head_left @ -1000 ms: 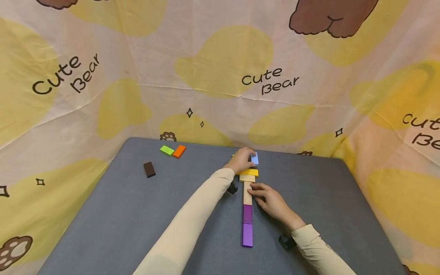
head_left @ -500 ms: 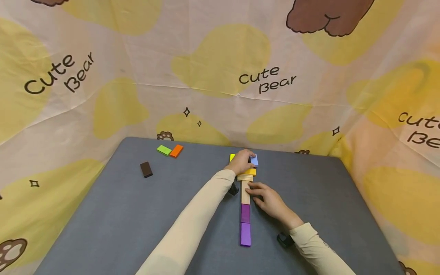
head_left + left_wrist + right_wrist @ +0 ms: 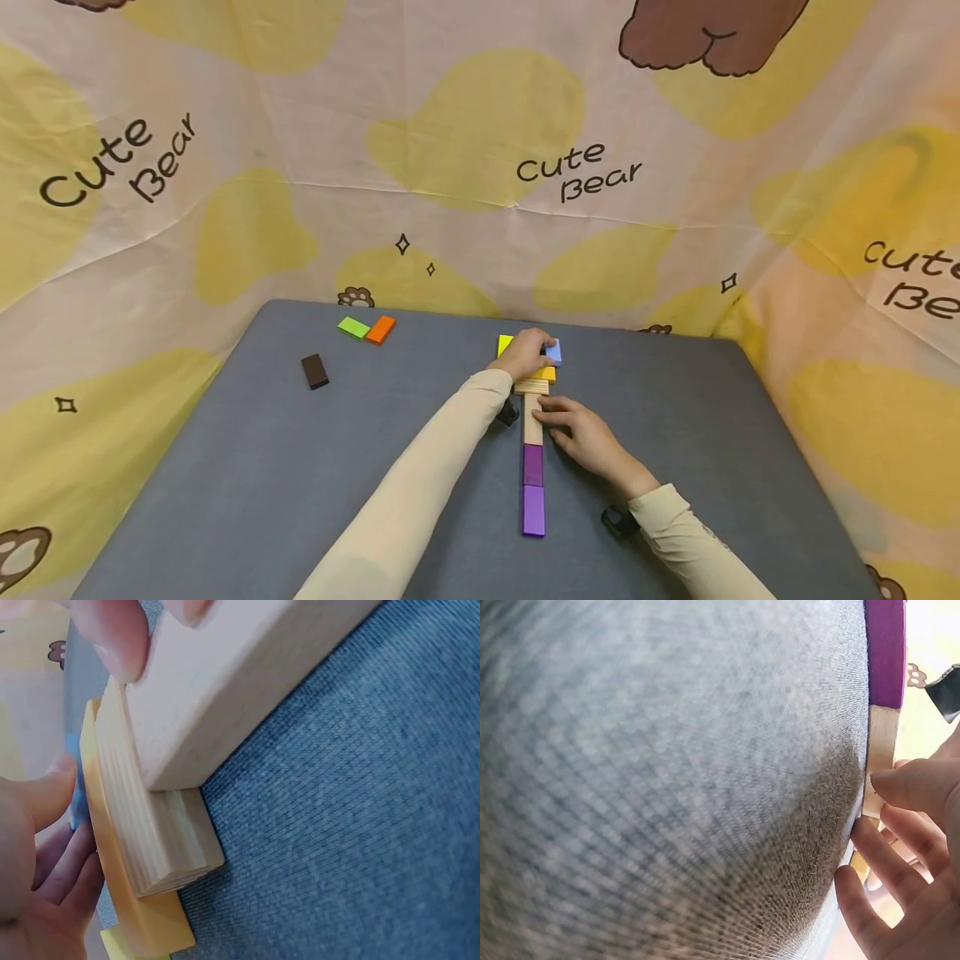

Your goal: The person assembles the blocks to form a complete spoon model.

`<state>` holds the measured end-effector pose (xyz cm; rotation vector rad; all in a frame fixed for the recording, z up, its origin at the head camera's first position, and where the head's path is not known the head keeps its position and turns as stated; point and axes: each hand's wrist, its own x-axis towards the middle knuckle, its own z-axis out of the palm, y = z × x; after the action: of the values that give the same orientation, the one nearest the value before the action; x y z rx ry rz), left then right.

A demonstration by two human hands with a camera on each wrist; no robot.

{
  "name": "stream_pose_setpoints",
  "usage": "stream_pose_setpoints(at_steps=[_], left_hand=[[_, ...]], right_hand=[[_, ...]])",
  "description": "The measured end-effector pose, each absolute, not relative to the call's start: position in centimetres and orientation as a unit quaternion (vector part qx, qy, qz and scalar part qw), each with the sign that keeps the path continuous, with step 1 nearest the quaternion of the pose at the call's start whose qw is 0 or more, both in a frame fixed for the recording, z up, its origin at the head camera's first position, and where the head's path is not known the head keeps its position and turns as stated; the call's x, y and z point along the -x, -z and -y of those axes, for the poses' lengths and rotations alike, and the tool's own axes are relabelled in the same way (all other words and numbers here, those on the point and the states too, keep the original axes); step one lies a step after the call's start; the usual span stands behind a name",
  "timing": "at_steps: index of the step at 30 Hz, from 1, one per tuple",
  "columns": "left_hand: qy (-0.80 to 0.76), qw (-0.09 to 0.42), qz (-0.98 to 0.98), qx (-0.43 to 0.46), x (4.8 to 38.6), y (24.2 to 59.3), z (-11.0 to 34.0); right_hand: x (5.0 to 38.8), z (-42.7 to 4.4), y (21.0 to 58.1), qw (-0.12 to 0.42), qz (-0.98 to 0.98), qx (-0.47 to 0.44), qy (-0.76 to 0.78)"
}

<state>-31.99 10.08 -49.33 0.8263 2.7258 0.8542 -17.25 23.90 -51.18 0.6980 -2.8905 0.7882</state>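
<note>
A grey fabric-covered table point(image 3: 247, 467) bears a dark-brown block point(image 3: 315, 372), a lime block point(image 3: 353, 327), an orange block point(image 3: 381, 330), purple blocks point(image 3: 533, 510), wooden blocks point(image 3: 531, 432), yellow blocks point(image 3: 550, 375) and a blue block point(image 3: 555, 353).

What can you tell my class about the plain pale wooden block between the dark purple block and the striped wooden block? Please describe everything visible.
The pale wooden block looks like bare, light wood, with flat faces and straight edges. It lies flat on the grey table, its length pointing away from the person. Its near end meets the dark purple block; its far end meets the striped wooden block. The right hand touches it with its fingertips, hiding a little of it.
</note>
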Motion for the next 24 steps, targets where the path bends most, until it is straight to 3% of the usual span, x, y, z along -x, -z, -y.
stream_pose_setpoints(at_steps=[24], left_hand=[[-0.282,0.082,-0.909,-0.296,31.64,49.88,-9.93]], right_hand=[[17.19,-23.85,51.22,0.04,0.94,-0.231,-0.248]])
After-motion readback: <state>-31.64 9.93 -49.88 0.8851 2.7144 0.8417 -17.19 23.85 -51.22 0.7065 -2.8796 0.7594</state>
